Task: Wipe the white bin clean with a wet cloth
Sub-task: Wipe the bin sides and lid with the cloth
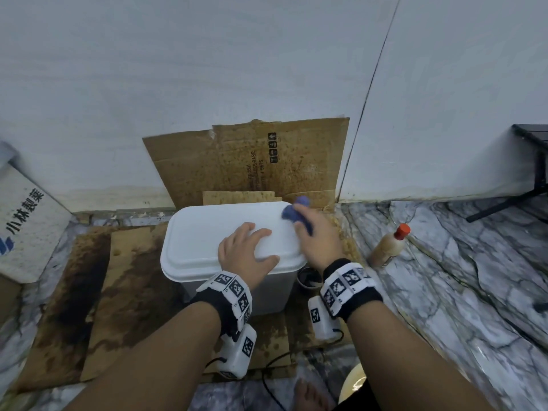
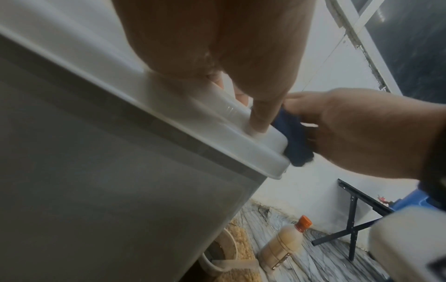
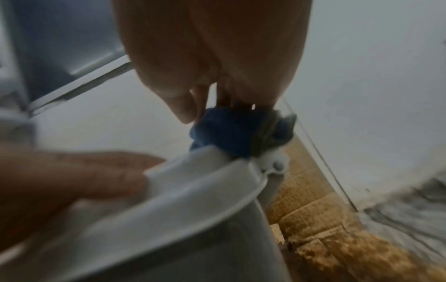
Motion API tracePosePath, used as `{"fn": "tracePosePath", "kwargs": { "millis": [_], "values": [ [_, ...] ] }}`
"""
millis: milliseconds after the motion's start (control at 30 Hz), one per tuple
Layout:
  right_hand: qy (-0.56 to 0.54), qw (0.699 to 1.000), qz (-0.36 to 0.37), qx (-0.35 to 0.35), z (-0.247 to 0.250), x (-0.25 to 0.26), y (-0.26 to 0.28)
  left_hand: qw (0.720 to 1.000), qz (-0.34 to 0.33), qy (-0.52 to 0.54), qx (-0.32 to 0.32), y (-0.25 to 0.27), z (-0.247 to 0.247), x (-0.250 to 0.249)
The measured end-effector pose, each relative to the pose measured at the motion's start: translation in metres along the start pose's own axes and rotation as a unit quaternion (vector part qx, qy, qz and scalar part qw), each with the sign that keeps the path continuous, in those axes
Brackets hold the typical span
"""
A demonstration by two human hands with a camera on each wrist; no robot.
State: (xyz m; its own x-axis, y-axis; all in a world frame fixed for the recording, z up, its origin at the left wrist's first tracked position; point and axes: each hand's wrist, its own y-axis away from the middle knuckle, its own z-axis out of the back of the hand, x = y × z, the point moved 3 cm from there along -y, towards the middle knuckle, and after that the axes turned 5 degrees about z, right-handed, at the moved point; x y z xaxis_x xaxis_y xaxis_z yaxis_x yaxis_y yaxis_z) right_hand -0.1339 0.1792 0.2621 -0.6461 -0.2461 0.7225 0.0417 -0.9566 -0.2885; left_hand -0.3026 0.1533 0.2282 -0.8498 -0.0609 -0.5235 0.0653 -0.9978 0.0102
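We look down at a marble floor (image 1: 444, 277) beside a white wall. At the far left a white box with printed characters (image 1: 26, 221) stands on the floor. Stained cardboard (image 1: 98, 292) covers the floor beneath the white bin (image 1: 207, 232), which sits near the wall with its lid closed. Our left hand (image 1: 246, 250) lies flat on the lid's near right part, fingers (image 1: 261, 232) straight and spread, steadying it. Just to its right, our right hand (image 1: 314, 235) clutches a bunched blue cloth (image 1: 292, 213) and presses it on the lid's far right corner. Further right an orange-capped bottle (image 1: 388, 247) stands on the floor. We judge the wiping is under way on the lid; the bin's side walls appear still to do, and we cannot tell how clean the lid is.
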Motion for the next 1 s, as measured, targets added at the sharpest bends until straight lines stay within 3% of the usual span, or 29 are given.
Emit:
{"fn": "tracePosePath", "kwargs": {
  "millis": [67, 200, 367, 533, 633, 700, 733, 833, 900, 1000],
  "values": [
    [0.093, 0.990, 0.086, 0.061, -0.023, 0.000, -0.001, 1.000, -0.003, -0.006, -0.007, -0.001, -0.001, 0.001],
    [0.173, 0.979, 0.084, 0.071, -0.032, -0.017, -0.012, 1.000, -0.004, -0.003, -0.011, -0.001, -0.003, 0.000],
    [0.062, 0.995, -0.072, 0.028, -0.024, -0.026, -0.021, 1.000, -0.006, 0.005, -0.012, 0.001, -0.002, -0.001],
    [-0.051, 0.972, -0.229, 0.000, -0.005, -0.039, -0.019, 1.000, 0.003, 0.021, 0.019, 0.001, 0.002, -0.003],
    [-0.081, 0.957, -0.272, -0.056, 0.007, -0.043, -0.018, 0.983, 0.029, 0.171, 0.055, -0.001, 0.018, -0.002],
    [-0.068, 0.960, -0.254, -0.096, 0.010, -0.036, -0.017, 0.952, 0.039, 0.300, 0.046, 0.000, 0.038, 0.004],
    [-0.051, 0.968, -0.228, -0.094, 0.009, -0.030, -0.017, 0.948, 0.037, 0.316, 0.019, 0.001, 0.049, 0.010],
    [0.067, 0.988, -0.141, 0.016, -0.011, -0.008, -0.018, 0.960, 0.048, 0.269, -0.062, 0.005, 0.082, 0.050],
    [0.160, 0.980, -0.103, 0.060, -0.026, -0.003, -0.022, 0.970, 0.086, 0.219, -0.059, 0.006, 0.093, 0.090],
    [0.239, 0.961, -0.108, 0.088, -0.038, 0.003, -0.027, 0.972, 0.128, 0.196, 0.015, 0.009, 0.094, 0.145]
  ]
}}
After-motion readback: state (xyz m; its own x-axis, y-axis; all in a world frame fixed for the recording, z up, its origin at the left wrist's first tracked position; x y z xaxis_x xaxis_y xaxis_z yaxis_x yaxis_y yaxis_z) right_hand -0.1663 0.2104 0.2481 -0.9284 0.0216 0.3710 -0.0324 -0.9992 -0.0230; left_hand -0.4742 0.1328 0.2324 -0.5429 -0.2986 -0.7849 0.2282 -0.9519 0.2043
